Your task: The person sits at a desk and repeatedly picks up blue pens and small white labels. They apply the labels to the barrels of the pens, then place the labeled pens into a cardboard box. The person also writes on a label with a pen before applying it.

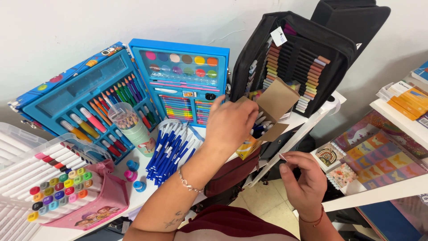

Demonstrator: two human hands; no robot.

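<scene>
My left hand [229, 122] reaches over the white table [147, 189] and grips a small cardboard box [273, 107] with its brown flaps open; pens or markers show inside it. A bracelet sits on that wrist. My right hand [301, 178] hovers lower right, off the table edge, fingers curled, pinching something thin and small that I cannot make out. Just left of the box lies a loose heap of blue pens [171, 149].
A black marker case [296, 62] stands open behind the box. Two blue art sets [96, 96] lean on the wall. A cup of pencils [129, 127], pink marker case [67, 187] and clear plastic tray [18, 138] sit left. Shelves with notebooks [379, 151] stand right.
</scene>
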